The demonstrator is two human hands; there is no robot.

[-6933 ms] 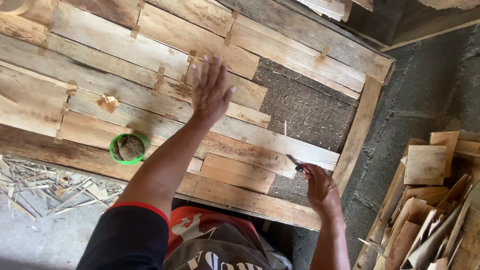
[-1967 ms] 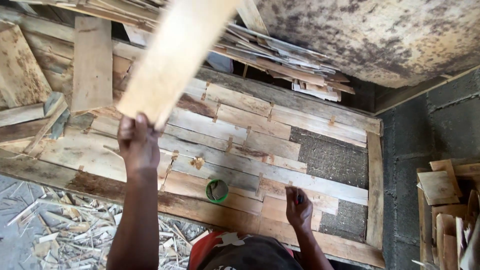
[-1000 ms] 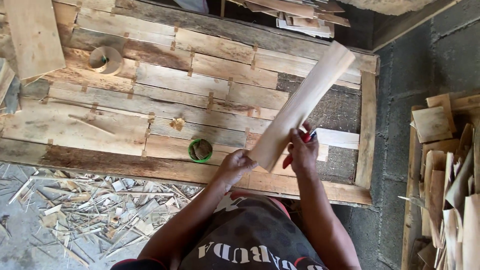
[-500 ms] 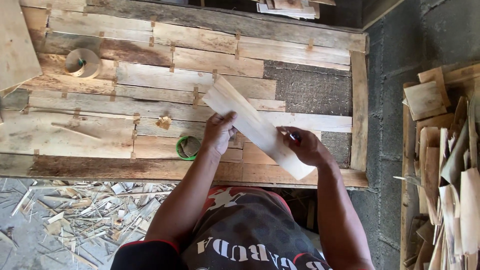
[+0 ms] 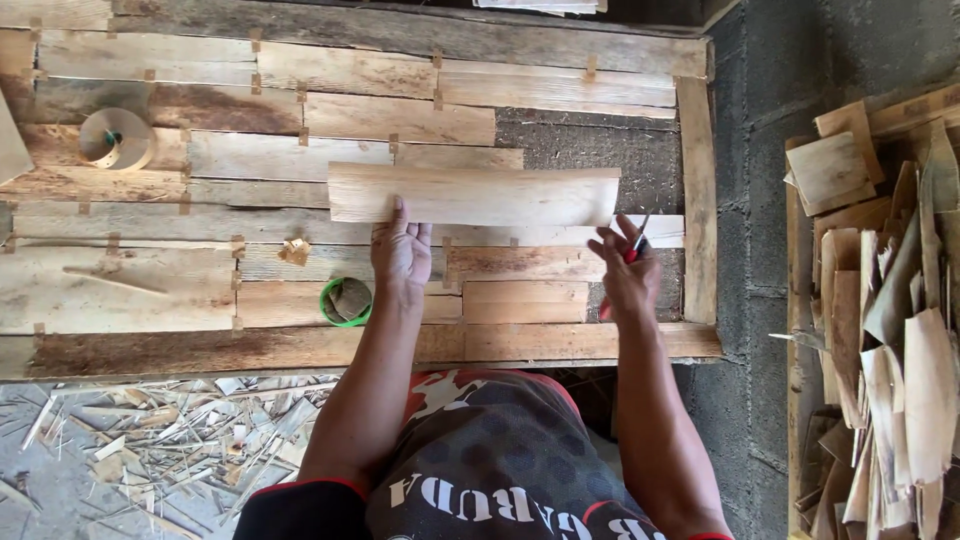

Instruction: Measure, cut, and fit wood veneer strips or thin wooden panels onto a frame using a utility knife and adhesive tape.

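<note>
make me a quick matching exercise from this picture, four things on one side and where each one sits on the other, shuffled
Things:
1. pale wood strip
2. green ring
3. tape roll
4. stack of wood pieces

Places:
A. far left of the board
B. on the floor at the right
C. under the left hand's fingertips
D. just left of the left wrist

Pairs: 1-C, 2-D, 3-A, 4-B

The right hand holds a red-handled tool beside the strip's right end.

Green tape roll, wood scraps, shavings.
</note>
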